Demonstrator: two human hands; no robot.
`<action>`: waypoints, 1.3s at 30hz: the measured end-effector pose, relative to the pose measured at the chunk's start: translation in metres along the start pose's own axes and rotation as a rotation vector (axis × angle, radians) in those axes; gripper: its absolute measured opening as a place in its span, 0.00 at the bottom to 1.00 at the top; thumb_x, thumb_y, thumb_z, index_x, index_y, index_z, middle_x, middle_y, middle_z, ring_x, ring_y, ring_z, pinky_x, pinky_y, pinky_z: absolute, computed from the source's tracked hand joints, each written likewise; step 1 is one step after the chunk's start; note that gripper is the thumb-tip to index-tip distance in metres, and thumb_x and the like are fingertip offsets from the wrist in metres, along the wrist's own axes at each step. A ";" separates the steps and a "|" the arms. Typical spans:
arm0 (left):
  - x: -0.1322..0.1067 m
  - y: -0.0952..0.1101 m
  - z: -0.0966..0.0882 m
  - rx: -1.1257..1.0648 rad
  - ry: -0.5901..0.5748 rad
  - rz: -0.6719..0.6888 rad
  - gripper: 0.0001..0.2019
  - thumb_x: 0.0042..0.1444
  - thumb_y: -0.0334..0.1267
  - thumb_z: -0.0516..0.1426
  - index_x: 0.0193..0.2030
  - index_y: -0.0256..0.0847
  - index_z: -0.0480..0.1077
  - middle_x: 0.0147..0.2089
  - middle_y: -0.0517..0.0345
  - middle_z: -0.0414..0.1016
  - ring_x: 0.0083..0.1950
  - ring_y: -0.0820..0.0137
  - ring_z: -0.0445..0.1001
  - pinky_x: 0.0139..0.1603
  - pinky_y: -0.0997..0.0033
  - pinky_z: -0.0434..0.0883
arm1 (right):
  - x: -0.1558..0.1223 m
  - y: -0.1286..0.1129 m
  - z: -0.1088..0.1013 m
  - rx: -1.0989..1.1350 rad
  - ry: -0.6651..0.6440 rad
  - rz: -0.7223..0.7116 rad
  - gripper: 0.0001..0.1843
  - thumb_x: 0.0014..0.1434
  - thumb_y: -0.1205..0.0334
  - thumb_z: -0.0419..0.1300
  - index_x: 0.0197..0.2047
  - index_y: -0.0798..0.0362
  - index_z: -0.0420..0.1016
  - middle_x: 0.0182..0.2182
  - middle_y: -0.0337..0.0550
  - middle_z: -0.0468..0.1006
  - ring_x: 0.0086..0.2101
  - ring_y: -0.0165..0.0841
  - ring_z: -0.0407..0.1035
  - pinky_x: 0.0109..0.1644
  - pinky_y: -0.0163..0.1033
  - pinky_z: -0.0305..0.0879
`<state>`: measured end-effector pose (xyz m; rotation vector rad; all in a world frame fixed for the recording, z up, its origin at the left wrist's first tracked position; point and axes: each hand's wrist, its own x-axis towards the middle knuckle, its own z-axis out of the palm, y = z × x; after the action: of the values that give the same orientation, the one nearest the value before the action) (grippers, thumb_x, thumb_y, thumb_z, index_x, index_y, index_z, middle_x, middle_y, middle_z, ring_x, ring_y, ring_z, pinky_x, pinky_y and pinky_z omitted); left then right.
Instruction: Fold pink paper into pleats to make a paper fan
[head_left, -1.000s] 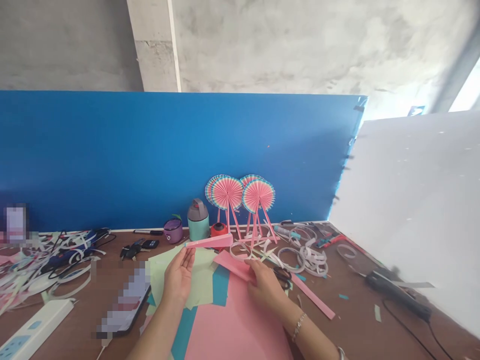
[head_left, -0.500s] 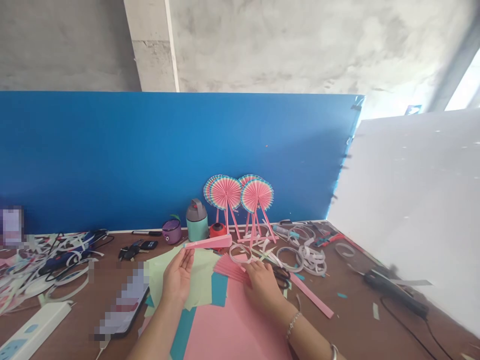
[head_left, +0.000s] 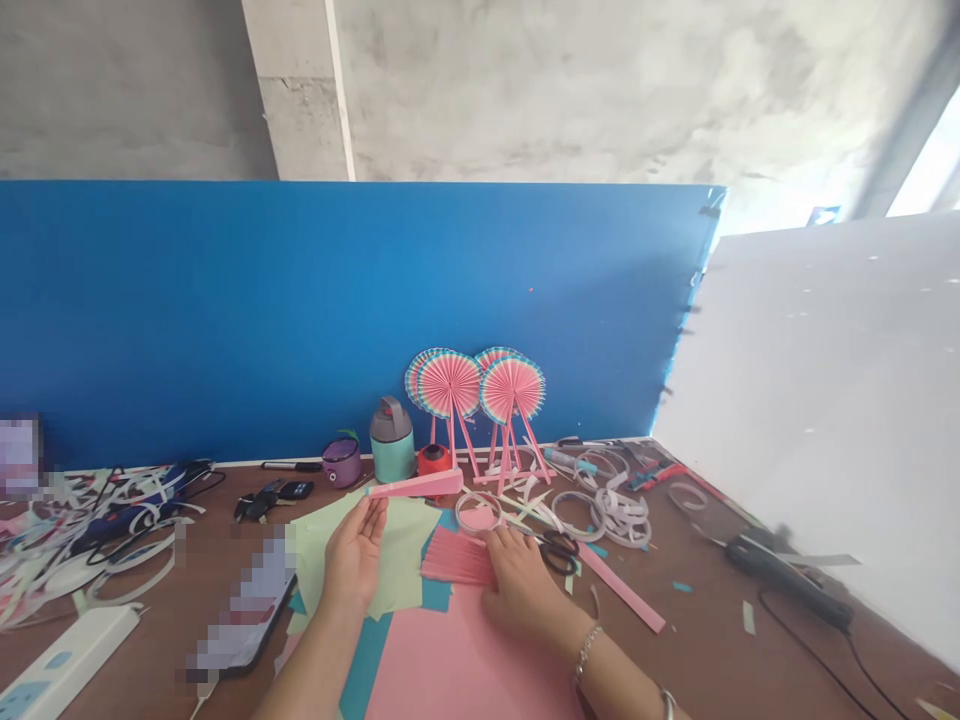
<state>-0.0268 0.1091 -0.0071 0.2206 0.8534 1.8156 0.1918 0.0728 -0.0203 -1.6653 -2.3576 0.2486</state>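
My right hand (head_left: 517,575) has its fingers closed on the right end of a pleated pink paper (head_left: 459,557), which lies over the paper sheets; the thumb is hidden. Palm turned up and fingers loosely extended, my left hand (head_left: 355,550) is on the left. Just beyond its fingertips lies a narrow folded pink paper strip (head_left: 420,485); whether they touch I cannot tell. Below both hands are a large pink sheet (head_left: 457,660), light green sheets (head_left: 401,550) and blue paper (head_left: 367,650). Black-handled scissors (head_left: 561,552) lie beside my right hand.
Pink paper fans on stands (head_left: 514,390) are at the back by a blue partition (head_left: 225,320). Near them stand a teal flask (head_left: 393,455) and a purple pot (head_left: 342,463). Tape rolls (head_left: 626,518) lie right, a phone (head_left: 247,625) and power strip (head_left: 67,660) left.
The pleated pink paper has swung from a slant to nearly level under my right hand. More of the scissors shows. My left hand has hardly moved.
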 end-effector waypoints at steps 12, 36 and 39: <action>-0.002 -0.001 0.000 0.018 -0.015 0.019 0.09 0.57 0.21 0.53 0.33 0.32 0.73 0.31 0.53 0.78 0.32 0.75 0.79 0.33 0.82 0.76 | 0.006 -0.012 0.009 0.007 0.094 -0.078 0.18 0.55 0.59 0.57 0.49 0.52 0.69 0.44 0.49 0.73 0.45 0.43 0.63 0.50 0.45 0.51; -0.051 -0.015 0.013 0.558 -0.290 0.306 0.15 0.43 0.47 0.64 0.30 0.36 0.76 0.30 0.54 0.80 0.35 0.65 0.77 0.40 0.69 0.72 | -0.025 -0.021 -0.043 0.770 -0.060 -0.351 0.36 0.59 0.44 0.52 0.64 0.53 0.50 0.59 0.53 0.61 0.56 0.45 0.56 0.58 0.49 0.54; -0.050 -0.015 0.014 0.573 -0.284 0.327 0.15 0.44 0.49 0.63 0.29 0.36 0.76 0.30 0.54 0.79 0.35 0.65 0.77 0.40 0.68 0.72 | -0.024 -0.019 -0.046 0.765 -0.095 -0.351 0.33 0.62 0.46 0.50 0.65 0.53 0.49 0.60 0.54 0.59 0.58 0.44 0.55 0.60 0.50 0.52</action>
<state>0.0121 0.0741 0.0052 1.0093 1.1631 1.7320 0.1962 0.0439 0.0265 -0.8852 -2.1429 1.0172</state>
